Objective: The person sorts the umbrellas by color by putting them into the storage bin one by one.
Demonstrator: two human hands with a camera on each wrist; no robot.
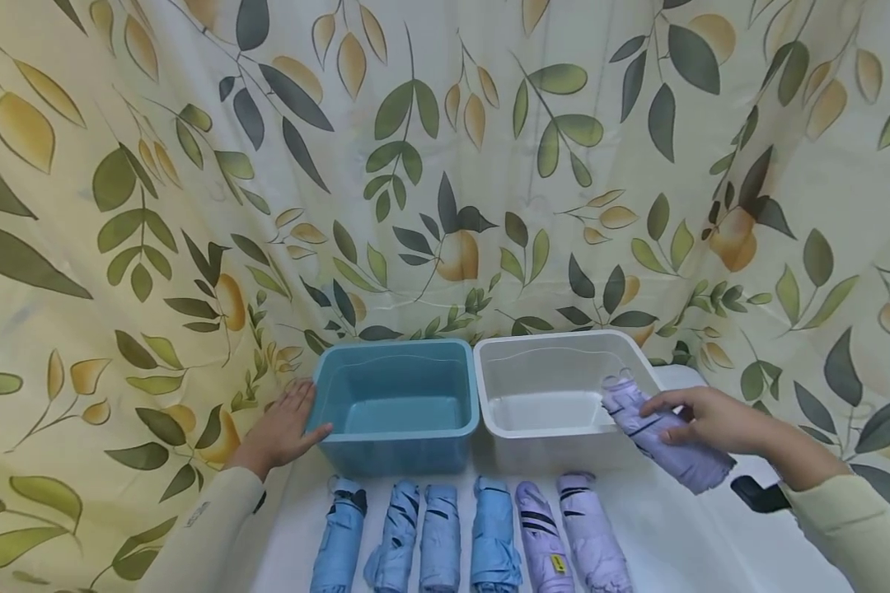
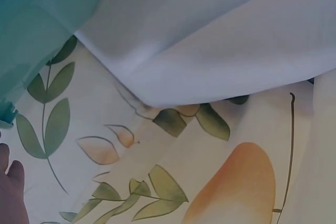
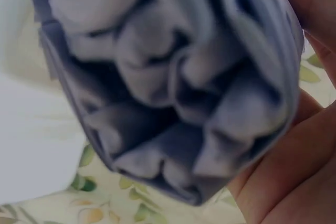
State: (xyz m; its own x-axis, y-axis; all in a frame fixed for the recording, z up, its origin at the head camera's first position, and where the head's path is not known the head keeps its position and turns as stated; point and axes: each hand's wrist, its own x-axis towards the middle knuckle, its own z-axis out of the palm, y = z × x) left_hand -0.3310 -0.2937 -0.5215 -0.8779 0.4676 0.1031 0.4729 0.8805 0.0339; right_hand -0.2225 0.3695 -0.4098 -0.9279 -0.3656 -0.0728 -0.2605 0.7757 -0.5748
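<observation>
Gripping folded lilac umbrella (image 1: 638, 424) with right hand (image 1: 714, 420), one end over white bin (image 1: 556, 450) — left hand (image 1: 285, 424) straight-fingered against blue bin (image 1: 393, 457) — yellow label (image 1: 559, 564) on nearby umbrella (image 1: 541, 541) unreadable.

A big cloth (image 1: 504, 181) with green leaves and yellow-orange fruit hangs past the far, left and right edges of the white tabletop (image 1: 675, 527). It looks yellow on the left, paler in the middle.
</observation>
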